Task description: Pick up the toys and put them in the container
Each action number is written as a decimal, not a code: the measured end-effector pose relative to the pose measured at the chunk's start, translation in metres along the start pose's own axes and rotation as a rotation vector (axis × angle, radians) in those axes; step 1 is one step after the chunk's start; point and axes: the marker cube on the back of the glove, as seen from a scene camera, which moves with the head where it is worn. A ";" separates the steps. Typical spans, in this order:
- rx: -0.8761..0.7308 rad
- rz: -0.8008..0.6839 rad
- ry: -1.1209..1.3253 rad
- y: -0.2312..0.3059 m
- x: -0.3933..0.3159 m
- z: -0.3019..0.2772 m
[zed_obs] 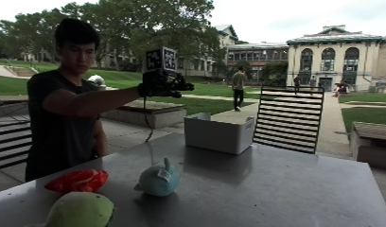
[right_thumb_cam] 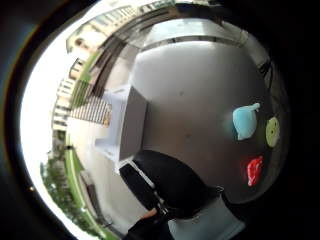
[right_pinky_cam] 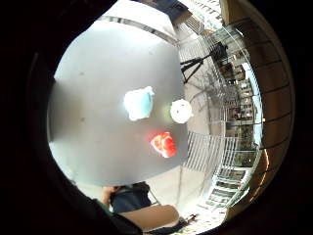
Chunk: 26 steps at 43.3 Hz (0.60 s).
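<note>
Three toys lie near the front left corner of the grey table (zed_obs: 275,189): a red toy (zed_obs: 78,180), a light blue whale-like plush (zed_obs: 158,179) and a round green plush (zed_obs: 80,209). A white box-shaped container (zed_obs: 218,133) stands at the table's far edge. My gloved right hand (zed_obs: 160,86) is raised high in the air over the table's left side, between the toys and the container, with nothing in it. From the palm I look down on the blue plush (right_pinky_cam: 138,103), the round plush (right_pinky_cam: 181,111), the red toy (right_pinky_cam: 164,144) and the container (right_thumb_cam: 125,125).
A black slatted chair (zed_obs: 287,118) stands behind the table beside the container. Another chair back (zed_obs: 7,142) stands behind the person at the left. A wide stretch of grey tabletop (right_thumb_cam: 200,90) lies between the toys and the container.
</note>
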 end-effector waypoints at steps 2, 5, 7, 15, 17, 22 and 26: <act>-0.006 0.014 -0.003 -0.003 0.017 0.011; -0.014 0.039 -0.008 -0.008 0.044 0.032; -0.020 0.049 -0.005 -0.014 0.063 0.047; -0.071 0.079 -0.012 -0.018 0.095 0.096; -0.088 0.087 -0.018 -0.017 0.100 0.111; -0.135 0.096 -0.030 -0.021 0.117 0.145; -0.162 0.117 -0.043 -0.021 0.124 0.171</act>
